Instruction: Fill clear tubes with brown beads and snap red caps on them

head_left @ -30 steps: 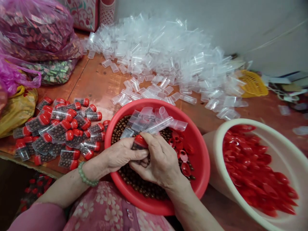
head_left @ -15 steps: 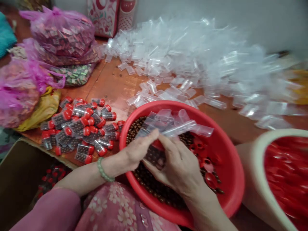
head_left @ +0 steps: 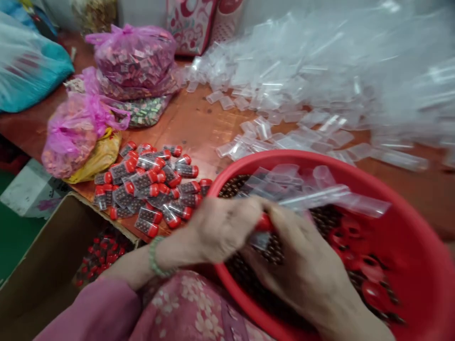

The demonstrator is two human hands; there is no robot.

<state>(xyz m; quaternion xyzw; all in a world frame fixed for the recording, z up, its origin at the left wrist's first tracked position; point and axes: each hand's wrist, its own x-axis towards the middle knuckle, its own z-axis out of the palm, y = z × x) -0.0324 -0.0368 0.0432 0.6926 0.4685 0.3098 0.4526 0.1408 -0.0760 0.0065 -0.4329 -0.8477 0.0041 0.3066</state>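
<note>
Over the red basin (head_left: 419, 222), both hands meet around a small clear container with a red cap (head_left: 263, 222). My left hand (head_left: 220, 227), with a green bead bracelet at the wrist, is closed on the capped end. My right hand (head_left: 302, 255) wraps round the container from the other side, its fingers partly hidden. Brown beads (head_left: 325, 220), red caps (head_left: 373, 284) and clear plastic sleeves (head_left: 291, 182) lie in the basin. Filled red-capped containers (head_left: 144, 182) are piled on the table left of it.
Clear sleeves (head_left: 302, 71) are heaped along the wall. Tied pink bags (head_left: 135, 59) stand at the back left near a white and blue bag (head_left: 31, 66). An open cardboard box (head_left: 46, 251) with more capped containers is at the lower left.
The view has swung left, so the scene sits further right. My left hand has turned from extended fingers to a closed grip at the red cap.
</note>
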